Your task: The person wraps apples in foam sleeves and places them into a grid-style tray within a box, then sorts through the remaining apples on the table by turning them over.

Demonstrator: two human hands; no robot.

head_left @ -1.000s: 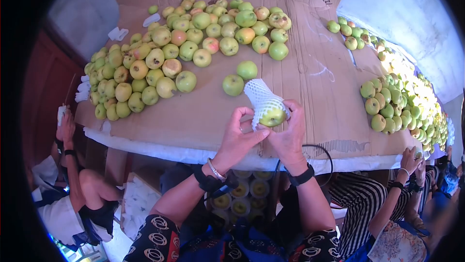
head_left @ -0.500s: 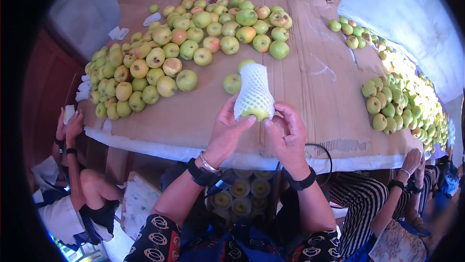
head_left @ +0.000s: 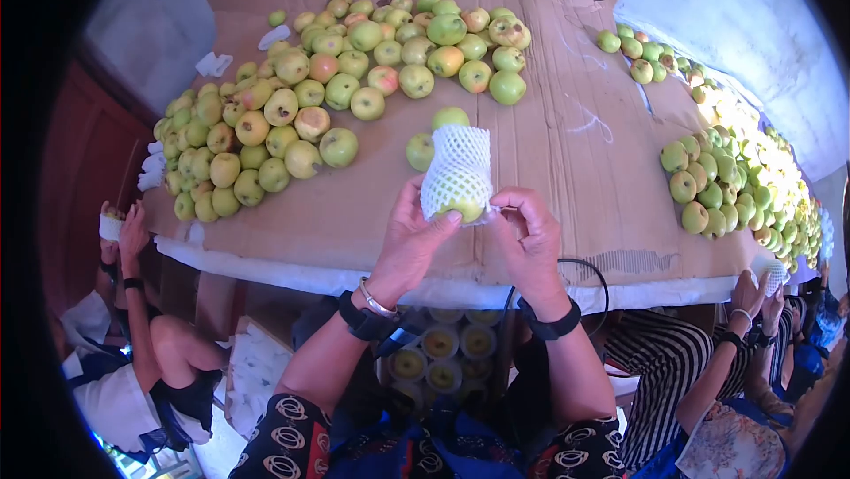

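Observation:
A green apple (head_left: 467, 211) sits inside a white foam net sleeve (head_left: 459, 160), its lower end bare at the sleeve's mouth. My left hand (head_left: 416, 229) is closed around the apple's left side, thumb across the bare part. With thumb and index finger, my right hand (head_left: 526, 229) pinches the sleeve's edge at the lower right. The sleeve's upper part stands up hollow above the fruit. Just behind it on the cardboard lie two loose green apples, one of them here (head_left: 450, 117).
A large apple pile (head_left: 292, 107) covers the table's left and back; another heap (head_left: 717, 178) lies at right. Co-workers' hands at left (head_left: 133, 231) and right (head_left: 750, 293) hold netted fruit. Below the table edge, apples (head_left: 440, 343) sit in round cups. A black cable (head_left: 602, 282) loops nearby.
The sleeve has been drawn further down around the apple, and its top is wider. My right fingers have gone from the apple's edge to pinching the net. The right co-worker now holds a netted piece.

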